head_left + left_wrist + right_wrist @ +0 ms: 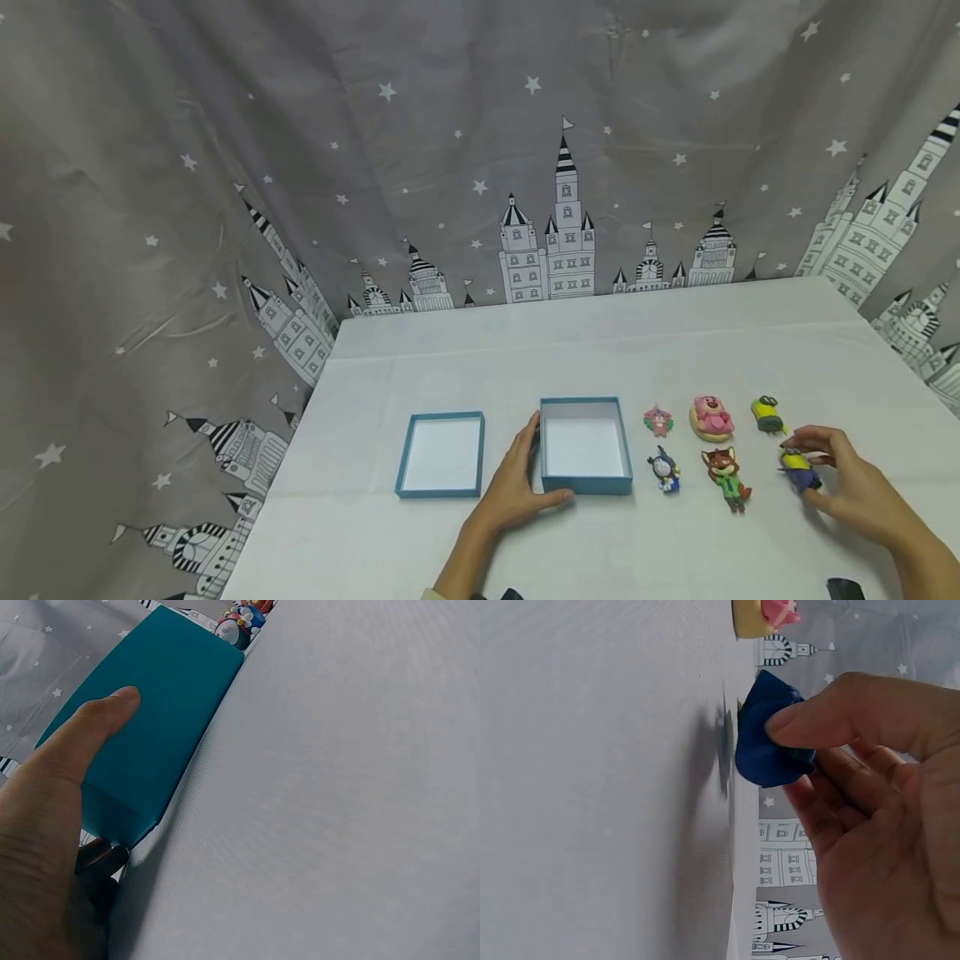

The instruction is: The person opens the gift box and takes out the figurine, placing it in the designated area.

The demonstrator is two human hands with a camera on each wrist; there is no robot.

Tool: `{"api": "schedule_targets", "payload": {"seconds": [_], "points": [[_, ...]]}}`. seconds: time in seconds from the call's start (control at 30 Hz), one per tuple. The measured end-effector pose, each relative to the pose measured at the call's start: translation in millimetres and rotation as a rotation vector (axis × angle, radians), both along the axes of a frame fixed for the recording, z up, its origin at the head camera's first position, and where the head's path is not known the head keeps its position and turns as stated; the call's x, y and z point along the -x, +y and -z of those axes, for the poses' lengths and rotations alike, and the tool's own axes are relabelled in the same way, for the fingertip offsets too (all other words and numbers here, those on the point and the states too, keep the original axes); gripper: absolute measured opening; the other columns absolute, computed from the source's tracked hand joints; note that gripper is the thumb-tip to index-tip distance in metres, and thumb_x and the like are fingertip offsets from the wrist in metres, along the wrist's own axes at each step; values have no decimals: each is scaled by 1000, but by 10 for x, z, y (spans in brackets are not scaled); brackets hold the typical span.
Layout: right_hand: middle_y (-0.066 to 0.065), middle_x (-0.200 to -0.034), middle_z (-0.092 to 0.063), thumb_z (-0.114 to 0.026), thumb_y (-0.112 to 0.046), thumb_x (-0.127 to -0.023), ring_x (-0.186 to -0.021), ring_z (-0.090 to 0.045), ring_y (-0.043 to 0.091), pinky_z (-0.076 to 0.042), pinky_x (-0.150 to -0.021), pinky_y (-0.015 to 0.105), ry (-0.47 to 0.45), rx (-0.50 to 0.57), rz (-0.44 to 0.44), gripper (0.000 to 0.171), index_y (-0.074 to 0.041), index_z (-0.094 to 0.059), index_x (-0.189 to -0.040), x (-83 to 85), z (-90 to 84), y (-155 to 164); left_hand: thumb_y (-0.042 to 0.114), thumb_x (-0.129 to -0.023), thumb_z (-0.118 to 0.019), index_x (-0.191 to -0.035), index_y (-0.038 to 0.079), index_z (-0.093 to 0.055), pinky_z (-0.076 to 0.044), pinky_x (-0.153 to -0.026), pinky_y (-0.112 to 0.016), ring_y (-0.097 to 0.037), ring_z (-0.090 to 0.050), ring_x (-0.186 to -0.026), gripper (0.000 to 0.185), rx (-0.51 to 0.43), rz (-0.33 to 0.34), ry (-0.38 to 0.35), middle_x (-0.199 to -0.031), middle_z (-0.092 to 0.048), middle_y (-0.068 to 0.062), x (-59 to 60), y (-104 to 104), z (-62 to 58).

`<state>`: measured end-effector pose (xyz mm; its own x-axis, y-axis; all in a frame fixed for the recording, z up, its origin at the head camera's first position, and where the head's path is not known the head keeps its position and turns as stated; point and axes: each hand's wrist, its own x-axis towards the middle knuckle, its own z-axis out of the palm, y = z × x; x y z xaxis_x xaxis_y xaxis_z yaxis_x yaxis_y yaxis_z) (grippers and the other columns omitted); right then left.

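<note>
My left hand [512, 483] holds a blue box [585, 485] at its left side, thumb laid on the front wall and fingers along the left wall. In the left wrist view the thumb rests on the box's teal-looking wall [165, 727], with other fingertips by its lower corner. My right hand [855, 483] pinches a small yellow-and-blue minion figurine [799, 472] between thumb and fingers. From the right wrist the figurine's blue side [769, 739] shows just above the white surface, a shadow beside it. A second minion figurine [767, 414], in green, lies just behind that hand.
The box's shallow lid [440, 495] lies left of it, open side up. Right of the box lie a pink-and-green figurine [658, 421], a blue-and-white one [664, 469], a pink bear on a ring [711, 418] and a fox figurine [726, 477]. A grey castle-print curtain [450, 125] hangs behind the table.
</note>
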<state>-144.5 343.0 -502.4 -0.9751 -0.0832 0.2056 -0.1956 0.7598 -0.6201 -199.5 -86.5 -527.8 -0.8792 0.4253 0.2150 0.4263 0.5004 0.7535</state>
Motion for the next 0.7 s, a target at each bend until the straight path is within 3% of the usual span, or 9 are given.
{"api": "schedule_targets", "payload": {"seconds": [0.13,0.23,0.3,0.33,0.37,0.47,0.63,0.7], "points": [[20,-112,-50,-72,11,-57,-98,-44,2,-25,-76,-3,-13,-25,-3,80,3,-30,-124,19,71,24,51,-69,-76,-149,15,-7,-29,-104,-51,-26,-26,-134,112,-5,3,-3,-151,-22,-5,-5,5,-11],[20,-114,-48,-71,11,-59,-103,-46,25,-35,-88,14,-40,-23,-10,81,3,-28,-126,44,158,72,51,-69,-76,-150,15,-7,-28,-105,-49,-25,-25,-135,113,-10,3,-10,-151,-21,-4,-7,6,-16],[16,-113,-49,-74,10,-57,-103,-46,18,-35,-88,13,-24,-42,5,83,2,-29,-126,69,238,111,50,-68,-77,-149,15,-7,-28,-105,-49,-25,-25,-135,113,-9,3,-7,-151,-21,-5,-7,5,-16],[17,-114,-49,-73,11,-58,-104,-46,23,-37,-90,21,-37,-27,-5,83,2,-28,-127,77,262,132,49,-68,-77,-149,15,-7,-28,-106,-48,-25,-25,-135,113,-9,3,-8,-151,-21,-4,-7,4,-17],[15,-115,-49,-74,10,-58,-106,-46,19,-36,-90,21,-33,-27,-9,84,2,-27,-127,85,290,151,49,-68,-77,-149,14,-7,-28,-106,-48,-25,-25,-135,113,-8,4,-5,-151,-21,-5,-6,4,-16],[8,-112,-50,-77,8,-55,-102,-44,2,-31,-83,5,1,-33,-3,88,-1,-29,-128,117,394,213,48,-68,-78,-149,14,-7,-28,-106,-48,-25,-25,-135,113,-9,3,-7,-151,-21,-5,-7,6,-18],[10,-113,-49,-76,9,-55,-103,-34,-15,-28,-79,0,40,-4,-43,92,-3,-26,-132,149,530,308,49,-68,-77,-150,16,-7,-29,-105,-48,-24,-25,-135,113,-12,-3,-26,-151,-21,-3,-9,10,-24],[6,-115,-48,-76,9,-55,-100,-29,-21,-25,-77,-3,56,0,-51,93,-3,-25,-132,136,497,286,50,-68,-77,-150,16,-7,-29,-105,-48,-24,-25,-135,112,-9,-6,-29,-151,-21,-3,-10,11,-22]]}}
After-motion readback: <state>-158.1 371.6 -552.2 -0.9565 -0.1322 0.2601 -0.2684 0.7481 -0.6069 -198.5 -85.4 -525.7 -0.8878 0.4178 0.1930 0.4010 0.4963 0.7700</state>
